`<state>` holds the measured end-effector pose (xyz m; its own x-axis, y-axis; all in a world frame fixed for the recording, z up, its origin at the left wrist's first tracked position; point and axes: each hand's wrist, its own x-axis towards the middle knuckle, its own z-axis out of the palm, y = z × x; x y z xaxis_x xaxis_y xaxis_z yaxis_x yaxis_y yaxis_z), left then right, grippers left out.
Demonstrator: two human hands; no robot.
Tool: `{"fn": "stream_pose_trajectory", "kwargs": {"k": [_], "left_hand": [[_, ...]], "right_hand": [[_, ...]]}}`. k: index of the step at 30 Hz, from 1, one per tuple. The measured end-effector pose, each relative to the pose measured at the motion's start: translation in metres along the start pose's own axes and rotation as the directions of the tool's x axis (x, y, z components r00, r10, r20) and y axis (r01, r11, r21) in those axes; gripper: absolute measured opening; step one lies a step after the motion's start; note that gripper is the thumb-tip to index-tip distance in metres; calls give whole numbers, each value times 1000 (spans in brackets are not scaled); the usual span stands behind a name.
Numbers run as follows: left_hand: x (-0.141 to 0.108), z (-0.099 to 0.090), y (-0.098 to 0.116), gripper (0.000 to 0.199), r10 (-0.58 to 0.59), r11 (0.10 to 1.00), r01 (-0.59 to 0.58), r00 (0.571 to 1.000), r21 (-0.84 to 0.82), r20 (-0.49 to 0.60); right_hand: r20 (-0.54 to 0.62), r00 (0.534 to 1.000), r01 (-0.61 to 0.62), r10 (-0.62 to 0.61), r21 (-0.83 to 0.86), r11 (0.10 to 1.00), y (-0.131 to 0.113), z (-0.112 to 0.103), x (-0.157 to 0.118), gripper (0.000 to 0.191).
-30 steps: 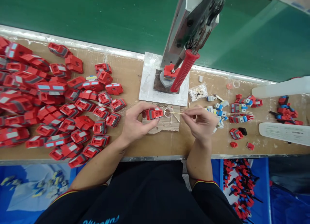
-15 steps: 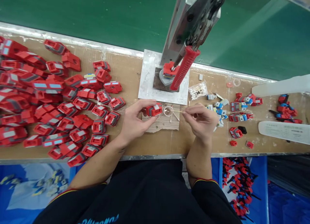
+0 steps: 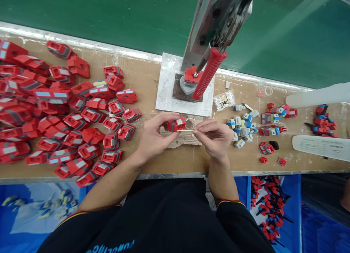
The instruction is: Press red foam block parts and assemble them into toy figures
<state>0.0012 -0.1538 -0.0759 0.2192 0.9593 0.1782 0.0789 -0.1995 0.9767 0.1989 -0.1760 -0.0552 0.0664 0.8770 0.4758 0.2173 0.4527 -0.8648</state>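
My left hand (image 3: 155,137) grips a red toy vehicle part (image 3: 175,125) with grey and white patches, between thumb and fingers. A cotton swab (image 3: 186,131) is pinched in my right hand (image 3: 214,135), and its left tip reaches the lower right edge of the red part. Whether the tip touches it I cannot tell. Just behind the swab sits a small clear round dish (image 3: 190,122). Below both hands lies a torn piece of cardboard (image 3: 179,142), partly covered by my left hand.
A hand press with a red handle (image 3: 209,74) stands on a metal plate (image 3: 166,89), with a red part under it. Red vehicle parts (image 3: 62,125) are heaped at left. Right are bagged swabs (image 3: 224,100), small blue-white parts (image 3: 242,126) and a blue bin (image 3: 295,209).
My right hand has moved left with the cotton swab, from the round dish to the red toy vehicle part. My left hand stays almost in place.
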Motion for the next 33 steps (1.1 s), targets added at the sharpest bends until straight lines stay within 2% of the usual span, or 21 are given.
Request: {"fn": "stream_pose_trajectory", "kwargs": {"k": [7, 15, 22, 24, 28, 29, 31, 33], "left_hand": [[0, -2, 3, 30, -40, 999, 39, 999, 29, 10], [1, -1, 1, 29, 26, 998, -25, 1000, 50, -18], [2, -1, 4, 29, -2, 998, 3, 1000, 60, -21], [2, -1, 4, 30, -1, 999, 2, 1000, 48, -24], [2, -2, 2, 28, -13, 1000, 13, 999, 3, -46], [3, -2, 1, 27, -13, 1000, 12, 999, -17, -49], [3, -3, -1, 27, 0, 998, -3, 999, -67, -47], [4, -4, -2, 29, 11, 992, -17, 999, -124, -48]], "right_hand": [[28, 999, -12, 15, -103, 995, 0, 0, -1, 15], [39, 998, 51, -46, -130, 990, 2, -11, 1, 15], [44, 998, 46, -38, -179, 983, 0, -10, 1, 15], [35, 998, 53, -48, -169, 984, 0, -14, 1, 14], [-57, 995, 69, -80, -172, 983, 6, -35, 2, 13], [-32, 997, 62, -70, -204, 977, 8, -39, 2, 12], [107, 994, 45, -12, -311, 949, 13, -40, 3, 12], [277, 959, 62, 58, -407, 911, 16, -37, 4, 10]]}}
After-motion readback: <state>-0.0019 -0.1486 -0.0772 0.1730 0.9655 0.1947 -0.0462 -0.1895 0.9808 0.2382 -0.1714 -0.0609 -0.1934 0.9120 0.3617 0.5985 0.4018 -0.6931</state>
